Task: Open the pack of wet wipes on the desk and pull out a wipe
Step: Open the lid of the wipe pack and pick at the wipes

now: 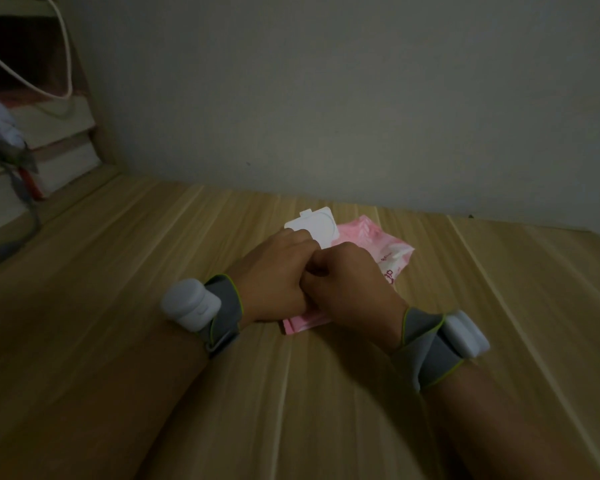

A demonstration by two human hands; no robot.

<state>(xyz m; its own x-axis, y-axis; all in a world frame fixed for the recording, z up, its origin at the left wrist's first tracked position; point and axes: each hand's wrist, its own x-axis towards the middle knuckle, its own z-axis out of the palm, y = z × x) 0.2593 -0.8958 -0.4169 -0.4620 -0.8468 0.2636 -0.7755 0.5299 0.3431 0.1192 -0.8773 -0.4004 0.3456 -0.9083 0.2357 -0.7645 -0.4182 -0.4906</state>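
Lying on the wooden surface (153,341) near the wall, the pink pack of wet wipes (392,249) sits mostly under both hands, its white lid (317,226) flipped up behind them. The left hand (274,275) presses on the pack beside the lid, fingers curled. The right hand (352,285) is closed over the middle; what it pinches I cannot tell. The hands touch each other.
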